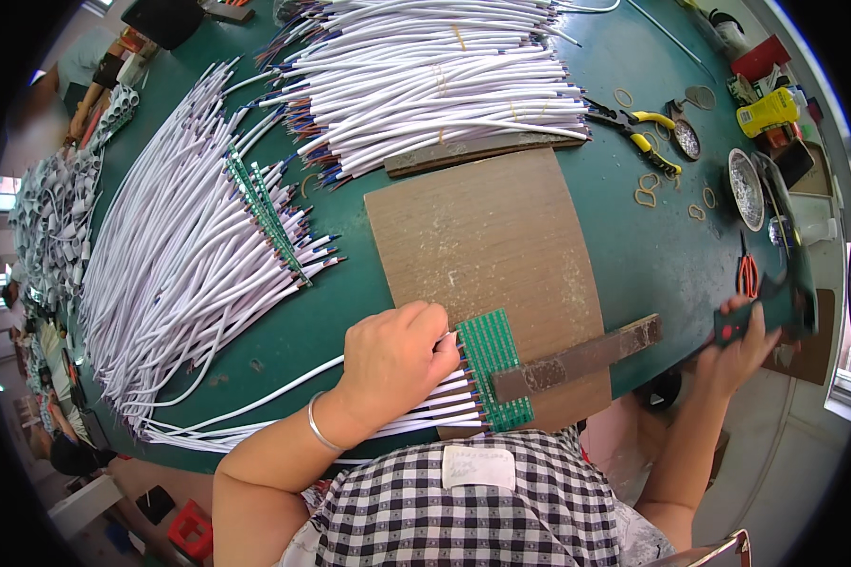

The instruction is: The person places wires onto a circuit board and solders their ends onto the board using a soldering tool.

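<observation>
My left hand is closed in a pinch on the end of a white cable, right at the left edge of a green circuit board. Below it, several white cables meet the same edge side by side. The board lies on a brown wooden board, and a dark narrow bar rests across it. Off to the right, beyond the table edge, my right hand grips a dark handheld object with a small red spot. Motion blur hides what kind of object it is.
White cables form a large fan at left, with green board strips on top, and a bundle at the back. Yellow-black pliers, rubber bands, a metal bowl and red-handled scissors lie at right.
</observation>
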`<act>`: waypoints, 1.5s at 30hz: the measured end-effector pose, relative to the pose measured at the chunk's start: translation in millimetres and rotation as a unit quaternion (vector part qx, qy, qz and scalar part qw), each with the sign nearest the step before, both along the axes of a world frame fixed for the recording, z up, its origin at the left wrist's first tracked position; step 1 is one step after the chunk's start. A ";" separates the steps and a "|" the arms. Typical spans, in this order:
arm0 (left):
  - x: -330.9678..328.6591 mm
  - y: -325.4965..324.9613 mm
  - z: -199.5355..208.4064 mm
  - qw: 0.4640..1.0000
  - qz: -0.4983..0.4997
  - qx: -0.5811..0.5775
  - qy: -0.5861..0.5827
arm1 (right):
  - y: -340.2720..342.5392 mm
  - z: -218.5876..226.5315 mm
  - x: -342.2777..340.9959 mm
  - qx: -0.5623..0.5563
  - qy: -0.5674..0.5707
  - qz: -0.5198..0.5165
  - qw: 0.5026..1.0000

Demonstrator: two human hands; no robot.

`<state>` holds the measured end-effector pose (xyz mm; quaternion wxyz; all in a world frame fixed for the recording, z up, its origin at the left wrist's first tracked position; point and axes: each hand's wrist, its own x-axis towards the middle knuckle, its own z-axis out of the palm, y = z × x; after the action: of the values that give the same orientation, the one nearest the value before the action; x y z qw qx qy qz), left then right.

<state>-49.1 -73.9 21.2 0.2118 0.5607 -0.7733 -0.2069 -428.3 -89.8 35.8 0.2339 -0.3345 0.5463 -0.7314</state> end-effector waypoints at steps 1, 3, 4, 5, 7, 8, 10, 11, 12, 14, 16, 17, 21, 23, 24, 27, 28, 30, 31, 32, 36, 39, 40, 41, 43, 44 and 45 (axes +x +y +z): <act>-0.3 -0.6 0.0 1.000 0.001 -0.010 0.004 | 15.5 4.9 8.0 0.000 0.001 0.000 1.000; -1.4 -1.5 0.0 1.000 -0.001 -0.002 0.002 | 48.4 13.5 27.6 0.049 0.067 0.082 0.993; -1.9 -1.7 -0.3 1.000 -0.002 -0.015 0.008 | 64.2 13.8 40.7 0.062 0.055 0.137 0.987; -2.3 -1.6 -0.3 1.000 -0.001 -0.021 0.009 | 78.9 13.5 53.5 0.093 0.037 0.160 0.982; -3.0 -1.0 -1.0 0.999 0.000 -0.032 0.013 | 106.9 9.6 78.3 0.163 -0.059 0.287 0.942; -3.2 -0.8 -1.4 0.999 0.002 -0.037 0.015 | 119.6 5.8 90.9 0.158 -0.022 0.293 0.943; -3.0 0.1 -1.9 0.999 0.004 -0.045 0.020 | 132.9 3.5 99.3 0.219 0.043 0.382 0.897; -3.1 0.4 -2.4 0.999 0.005 -0.043 0.024 | 138.4 2.6 103.0 0.247 0.081 0.427 0.866; -3.1 0.5 -2.8 0.999 0.004 -0.035 0.022 | 139.9 0.4 104.3 0.243 0.095 0.447 0.856; -2.4 0.8 -3.4 0.999 0.000 -0.038 0.031 | 139.9 -3.9 107.2 0.274 0.181 0.429 0.841; -1.0 1.9 -3.1 0.999 -0.007 -0.033 0.032 | 137.3 -7.6 110.0 0.283 0.241 0.419 0.829; -0.1 2.7 -2.8 0.998 -0.012 -0.029 0.046 | 134.6 -10.5 111.9 0.243 0.254 0.428 0.833; 3.1 4.9 -2.5 0.997 -0.028 -0.018 0.070 | 135.4 -11.5 117.2 0.244 0.187 0.420 0.854; 4.1 4.8 -2.4 0.997 -0.033 -0.024 0.073 | 136.3 -11.4 117.3 0.266 0.233 0.414 0.839; 4.5 4.5 -2.1 0.996 -0.043 -0.020 0.072 | 136.4 -11.4 116.9 0.270 0.250 0.413 0.833; 6.1 5.0 0.4 0.996 -0.053 -0.014 0.072 | 136.1 -12.8 116.3 0.269 0.242 0.414 0.835; 6.8 5.4 1.3 0.996 -0.051 -0.021 0.073 | 135.9 -13.5 116.3 0.256 0.267 0.413 0.833; 8.1 6.5 3.0 0.995 -0.063 0.014 0.074 | 135.7 -13.8 115.9 0.254 0.266 0.421 0.829; 7.9 6.7 3.2 0.995 -0.062 0.010 0.075 | 135.4 -13.8 115.8 0.268 0.301 0.422 0.812; 7.8 6.8 3.4 0.995 -0.061 0.004 0.073 | 134.9 -13.2 115.3 0.254 0.315 0.424 0.810; 7.8 5.4 2.7 0.996 -0.076 -0.017 0.050 | 131.2 -9.9 115.7 0.253 0.286 0.437 0.815; 7.7 4.9 2.5 0.996 -0.079 -0.027 0.043 | 125.3 -6.3 115.6 0.176 0.470 0.430 0.750; 8.0 4.7 2.3 0.995 -0.076 -0.034 0.046 | 124.0 -5.3 116.2 0.176 0.470 0.430 0.751; 8.1 4.2 2.2 0.995 -0.076 -0.041 0.041 | 122.9 -4.1 116.9 0.170 0.460 0.426 0.760; 8.2 3.8 1.8 0.995 -0.075 -0.048 0.037 | 121.8 -2.5 118.0 0.163 0.450 0.422 0.770; 8.3 3.7 1.7 0.995 -0.076 -0.049 0.037 | 121.8 -1.9 118.4 0.173 0.452 0.428 0.763; 8.4 3.5 1.5 0.995 -0.080 -0.042 0.036 | 122.2 -1.7 119.1 0.184 0.453 0.434 0.757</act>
<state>-40.7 -70.3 22.8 0.2463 0.4799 -0.8154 -0.2103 -309.2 32.4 34.1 0.3081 -0.7788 0.5086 -0.1998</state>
